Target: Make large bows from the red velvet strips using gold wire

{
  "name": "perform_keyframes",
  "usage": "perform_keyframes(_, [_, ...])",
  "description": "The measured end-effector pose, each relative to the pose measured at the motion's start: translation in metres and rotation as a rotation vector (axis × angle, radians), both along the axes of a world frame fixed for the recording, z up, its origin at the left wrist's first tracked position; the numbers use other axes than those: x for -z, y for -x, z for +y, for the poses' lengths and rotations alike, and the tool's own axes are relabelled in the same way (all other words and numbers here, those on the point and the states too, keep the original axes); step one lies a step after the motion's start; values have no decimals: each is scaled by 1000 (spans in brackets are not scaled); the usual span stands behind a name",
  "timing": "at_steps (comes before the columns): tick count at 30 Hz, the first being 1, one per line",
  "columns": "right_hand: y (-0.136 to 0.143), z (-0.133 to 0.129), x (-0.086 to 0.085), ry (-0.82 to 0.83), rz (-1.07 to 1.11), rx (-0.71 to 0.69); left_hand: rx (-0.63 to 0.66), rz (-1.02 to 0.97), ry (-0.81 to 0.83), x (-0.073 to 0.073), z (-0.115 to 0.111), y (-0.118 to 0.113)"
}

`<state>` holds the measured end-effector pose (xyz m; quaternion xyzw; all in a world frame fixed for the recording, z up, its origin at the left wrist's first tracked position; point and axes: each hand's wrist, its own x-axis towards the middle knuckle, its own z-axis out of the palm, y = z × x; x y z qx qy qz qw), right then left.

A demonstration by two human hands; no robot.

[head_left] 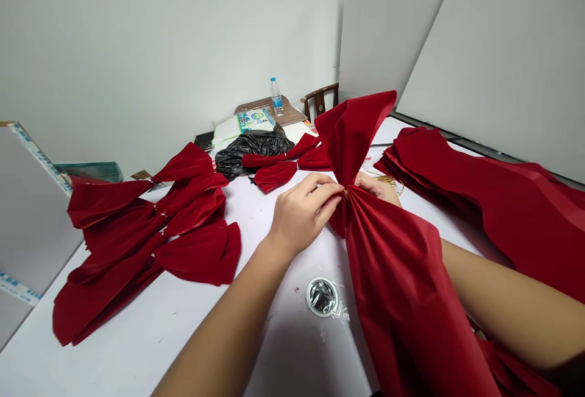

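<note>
A long piece of red velvet-like cloth (397,275) is gathered into a narrow waist in front of me, its short upper end (354,132) fanning out above. My left hand (304,211) is closed, thumb and fingertips pinching at the gather, where a small gold-coloured bit shows. Behind the cloth, my right hand (377,189) grips the same gather, with most of its fingers hidden. The long lower part drapes down toward me over the right forearm. Thin gold ties (390,184) lie on the table just beyond my right hand.
Several tied red cloth bows (192,214) lie at the left of the white table (137,336). More bows (278,168) rest beside a black plastic bag (251,147). Stacked red cloth (457,184) covers the right side. A water bottle (276,98) stands at the back. A round cable hole (322,297) is nearer.
</note>
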<state>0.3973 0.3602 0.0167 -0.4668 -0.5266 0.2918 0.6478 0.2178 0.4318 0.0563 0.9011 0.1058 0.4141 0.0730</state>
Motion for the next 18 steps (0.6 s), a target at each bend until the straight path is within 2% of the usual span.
perform_keyframes(10, [1,-2,-1,11,-39,-51,-28,41,-96,0,5,3])
perform_keyframes(18, [5,-2,-6,-64,-53,-47,17,61,43,0,3,1])
